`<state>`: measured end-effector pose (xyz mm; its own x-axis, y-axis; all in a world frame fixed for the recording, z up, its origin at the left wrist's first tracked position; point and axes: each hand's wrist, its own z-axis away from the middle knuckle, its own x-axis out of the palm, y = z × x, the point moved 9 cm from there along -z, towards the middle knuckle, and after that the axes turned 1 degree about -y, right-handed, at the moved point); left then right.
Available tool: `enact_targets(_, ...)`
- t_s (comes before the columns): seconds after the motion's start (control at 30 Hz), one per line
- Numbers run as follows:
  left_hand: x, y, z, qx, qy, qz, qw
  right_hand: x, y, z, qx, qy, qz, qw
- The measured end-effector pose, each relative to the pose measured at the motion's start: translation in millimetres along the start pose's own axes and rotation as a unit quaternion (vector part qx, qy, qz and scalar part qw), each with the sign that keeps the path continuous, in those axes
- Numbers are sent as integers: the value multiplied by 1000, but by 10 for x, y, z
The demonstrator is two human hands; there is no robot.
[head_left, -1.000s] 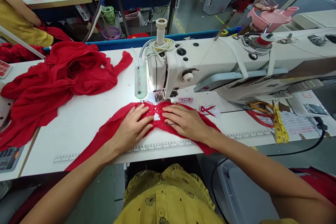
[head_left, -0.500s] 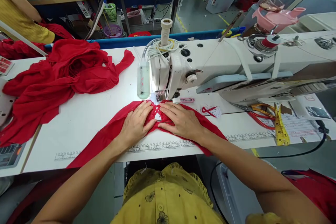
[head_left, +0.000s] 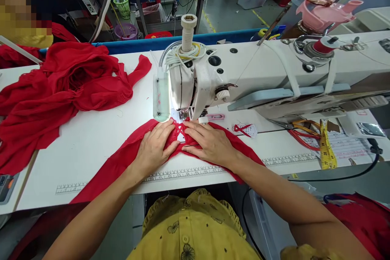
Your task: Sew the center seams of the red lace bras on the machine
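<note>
Under the needle of a white sewing machine lies a red garment with criss-cross lacing and lace trim at its middle. My left hand rests flat on the cloth left of the lacing, fingers stretched toward the presser foot. On the right side, my right hand also lies flat on the red cloth, fingers extended and thumb pointing at the lacing. Both hands press the fabric from above without gripping it. A paper piece with a red cross strip lies right of my right hand.
A heap of red cloth covers the table's left. To the right are scissors and a yellow measuring tape. A pink seam ripper lies beside the machine head. Another person's yellow sleeve shows at upper left, partly pixelated.
The camera view has shifted slightly, moving the heap and machine head a little left in the picture. My hands and the garment stay nearly where they were at the presser foot.
</note>
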<state>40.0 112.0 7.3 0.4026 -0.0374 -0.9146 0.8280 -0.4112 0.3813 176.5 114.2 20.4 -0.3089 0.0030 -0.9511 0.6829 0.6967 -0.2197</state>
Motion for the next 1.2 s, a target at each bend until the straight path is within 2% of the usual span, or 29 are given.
enact_targets(0.33, -1, 9, -2, -7, -4, -6, 1000, 16, 2, -6, 1, -21, 8, 1000)
enact_targets(0.9, -2, 5, -1, -9, -5, -7, 1000, -3, -10, -3, -5, -8, 12, 1000)
enact_targets(1.2, -13, 14, -5, -5, -1, 0, 1000, 19, -25, 0, -14, -25, 26, 999)
